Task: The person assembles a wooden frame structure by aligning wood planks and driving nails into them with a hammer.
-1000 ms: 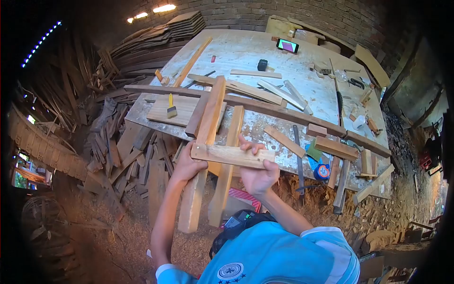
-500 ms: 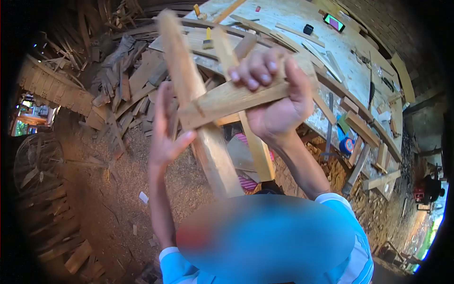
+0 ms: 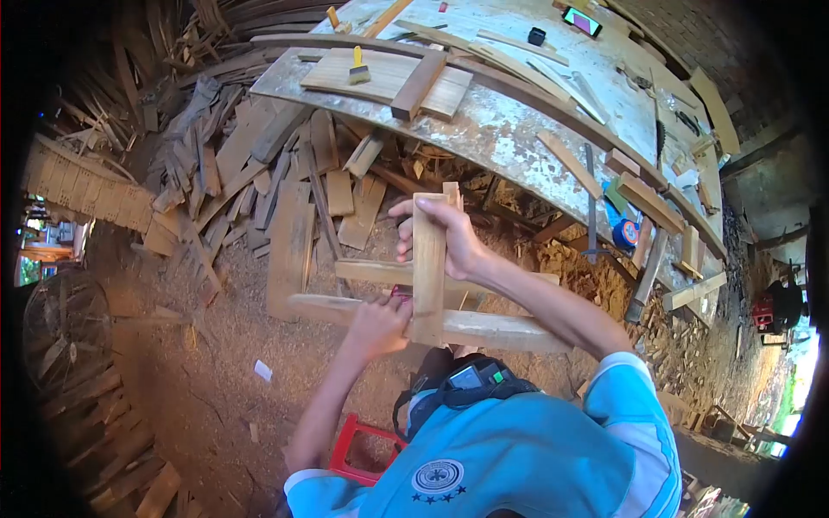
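A frame of pale wooden bars (image 3: pixel 429 285) is held in front of my body, over the ground. Its short crosspiece points away from me, while two longer bars run sideways. My right hand (image 3: pixel 459 243) is wrapped around the far end of the crosspiece, thumb on top. Near the joint of the crosspiece and the nearer long bar (image 3: pixel 501 330), my left hand (image 3: pixel 378 328) is closed on the frame. Its fingertips are partly hidden, and a small pinkish-red thing shows beside them.
Ahead stands a workbench (image 3: pixel 509 147) carrying planks, a yellow-handled paintbrush (image 3: pixel 358 69), a blue tape measure (image 3: pixel 625 233) and a phone (image 3: pixel 582 22). Scrap wood (image 3: pixel 285 164) is heaped at its left. A red stool (image 3: pixel 350 449) is by my left arm, and a fan (image 3: pixel 65 319) stands far left.
The wooden frame has come down from near the camera and turned, its long bars now sideways. My left hand, spread beside it before, has closed on it. My right hand keeps hold.
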Available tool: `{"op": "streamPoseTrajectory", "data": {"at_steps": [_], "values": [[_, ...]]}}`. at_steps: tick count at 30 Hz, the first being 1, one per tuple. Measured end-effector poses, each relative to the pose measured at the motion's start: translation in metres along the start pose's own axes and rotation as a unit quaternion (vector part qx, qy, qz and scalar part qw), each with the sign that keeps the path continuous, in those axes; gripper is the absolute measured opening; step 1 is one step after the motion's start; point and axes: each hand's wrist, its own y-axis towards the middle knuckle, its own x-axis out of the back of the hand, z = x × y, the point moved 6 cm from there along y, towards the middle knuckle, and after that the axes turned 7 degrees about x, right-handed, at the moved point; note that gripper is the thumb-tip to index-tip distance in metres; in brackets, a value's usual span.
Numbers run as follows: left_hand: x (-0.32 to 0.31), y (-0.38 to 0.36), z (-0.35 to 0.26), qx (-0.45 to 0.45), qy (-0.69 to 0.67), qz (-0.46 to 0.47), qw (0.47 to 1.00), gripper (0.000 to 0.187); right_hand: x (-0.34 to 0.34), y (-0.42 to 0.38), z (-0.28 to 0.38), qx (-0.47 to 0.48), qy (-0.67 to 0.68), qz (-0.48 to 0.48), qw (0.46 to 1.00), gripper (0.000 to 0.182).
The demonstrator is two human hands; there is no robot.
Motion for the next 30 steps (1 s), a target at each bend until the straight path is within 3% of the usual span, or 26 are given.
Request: {"op": "streamPoseTrajectory", "data": {"at_steps": [1,4,7,10,13,16,19,25,28,30], "values": [[-0.004,0.004,-0.002,0.019,-0.001,0.044,0.999,0.055,-0.001,-0.005,0.007,0.033,-0.029,-0.021,0.999,0.039],[0.009,0.017,-0.006,-0.022,-0.023,0.058,0.998,0.050,-0.003,-0.015,0.027,0.096,-0.101,-0.055,0.989,0.029],[0.036,0.037,-0.008,-0.005,0.013,0.115,0.993,0.039,-0.028,-0.015,0.047,0.088,-0.050,-0.005,0.995,0.027],[0.044,0.054,-0.018,-0.056,-0.005,0.061,0.997,0.029,-0.047,-0.014,0.062,0.090,-0.149,0.059,0.983,0.030],[0.058,0.065,-0.028,0.011,-0.022,0.112,0.993,0.026,-0.054,-0.020,0.081,0.119,-0.229,0.104,0.960,0.031],[0.063,0.072,-0.024,0.010,-0.084,0.033,0.996,0.022,-0.063,-0.028,0.094,0.140,-0.305,0.088,0.938,0.029],[0.080,0.072,-0.036,0.018,-0.076,0.091,0.993,0.019,-0.068,-0.032,0.105,0.157,-0.309,0.084,0.934,0.028],[0.070,0.073,-0.035,-0.035,-0.088,0.051,0.994,0.023,-0.081,-0.048,0.109,0.186,-0.349,0.087,0.914,0.026],[0.049,0.075,-0.033,-0.107,-0.057,-0.048,0.991,0.019,-0.087,-0.059,0.107,0.187,-0.379,0.099,0.901,0.025],[0.047,0.073,-0.037,-0.103,-0.093,-0.077,0.987,0.016,-0.089,-0.066,0.103,0.194,-0.403,0.128,0.885,0.026]]}}
